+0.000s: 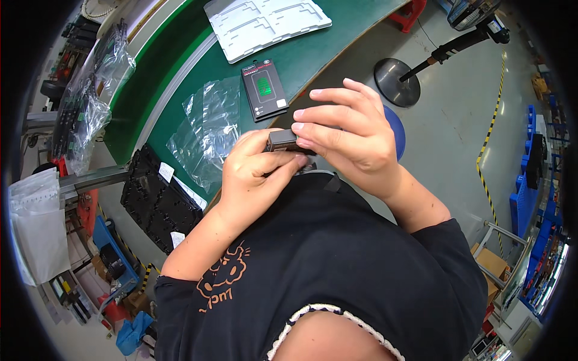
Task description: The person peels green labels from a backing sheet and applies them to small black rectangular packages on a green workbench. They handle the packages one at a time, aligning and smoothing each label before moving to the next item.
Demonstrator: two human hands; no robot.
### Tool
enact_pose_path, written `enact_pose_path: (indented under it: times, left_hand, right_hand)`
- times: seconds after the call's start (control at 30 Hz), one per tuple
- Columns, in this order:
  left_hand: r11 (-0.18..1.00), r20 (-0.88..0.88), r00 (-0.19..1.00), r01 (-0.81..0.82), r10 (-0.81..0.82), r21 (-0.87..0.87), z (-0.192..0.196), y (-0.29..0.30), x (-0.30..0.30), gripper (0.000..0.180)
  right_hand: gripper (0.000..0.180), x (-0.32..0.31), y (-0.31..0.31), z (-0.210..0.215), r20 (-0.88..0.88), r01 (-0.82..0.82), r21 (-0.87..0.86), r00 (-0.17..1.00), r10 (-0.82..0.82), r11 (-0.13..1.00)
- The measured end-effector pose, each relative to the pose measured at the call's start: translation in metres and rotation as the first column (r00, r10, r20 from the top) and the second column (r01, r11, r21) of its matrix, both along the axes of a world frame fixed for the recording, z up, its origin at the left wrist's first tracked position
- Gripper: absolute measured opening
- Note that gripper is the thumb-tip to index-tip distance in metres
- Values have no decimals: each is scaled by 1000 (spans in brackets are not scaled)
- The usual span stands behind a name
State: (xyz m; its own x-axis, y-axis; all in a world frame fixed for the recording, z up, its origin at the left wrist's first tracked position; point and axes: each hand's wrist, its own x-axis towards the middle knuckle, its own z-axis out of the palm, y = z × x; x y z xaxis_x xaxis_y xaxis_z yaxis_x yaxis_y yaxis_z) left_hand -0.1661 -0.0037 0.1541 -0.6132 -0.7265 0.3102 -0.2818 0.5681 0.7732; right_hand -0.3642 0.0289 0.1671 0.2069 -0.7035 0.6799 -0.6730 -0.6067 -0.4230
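Note:
My left hand (250,171) is closed round a small, slim black box (282,141), held edge-on just in front of my body. The fingers of my right hand (355,129) meet the right end of this box; the forefinger and middle finger bend onto it while the outer fingers stay spread. What lies behind the right fingertips is hidden. Just beyond my hands, a flat black package (264,90) with a green panel lies on the green worktable (328,51). Left of it is a crumpled clear plastic bag (211,123).
A white moulded tray (265,27) lies at the table's far end. Black trays (158,198) with paper slips stand at the left. A blue round stool seat (394,132) and a fan's round base (397,81) are on the right. Plastic-wrapped goods (93,96) hang far left.

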Motion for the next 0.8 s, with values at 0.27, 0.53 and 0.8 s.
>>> enact_pose_path:
  times: [0.27,0.53,0.8]
  left_hand:
    - [982,-148,987,-32,61,188,-5,2,-1,8]
    - [997,-103,993,-46,51,59,-7,-1,2,10]
    - [990,-34,999,-17,22,141,-7,0,8,10]
  right_hand:
    - [42,-12,-5,-6,150,-158,198,980,130,967]
    - [34,-4,-7,-4,270,-160,110,955,125,981]
    - [16,7,-8,-16,153,-73,11,986,70,997]
